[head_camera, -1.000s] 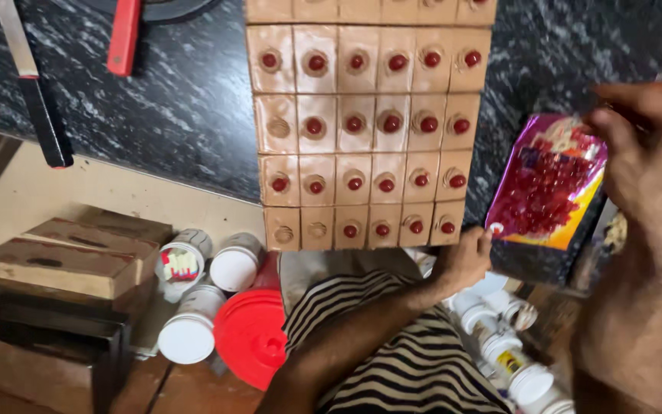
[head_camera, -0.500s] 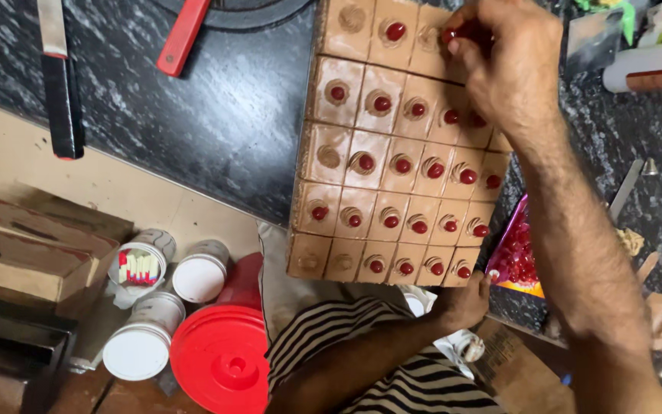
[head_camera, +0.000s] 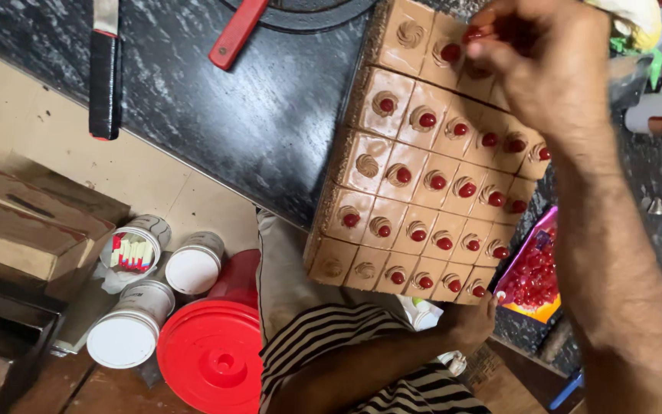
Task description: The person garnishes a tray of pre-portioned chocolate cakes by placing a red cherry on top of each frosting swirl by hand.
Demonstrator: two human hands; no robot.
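The right hand point(head_camera: 545, 69), fingers pinched narrow on a red cherry point(head_camera: 472, 34), hovers over the far rows of the sliced chocolate cake point(head_camera: 423, 169) on the dark tabletop point(head_camera: 254, 123), while the left hand point(head_camera: 469, 322) grips its overhanging near edge, so a slip could smear the cream swirls.

Brown cake squares point(head_camera: 423, 184) carry red cherries point(head_camera: 427, 119); beside the cake, the tabletop point(head_camera: 254, 115) is black speckled, the lid point(head_camera: 212, 356) red.
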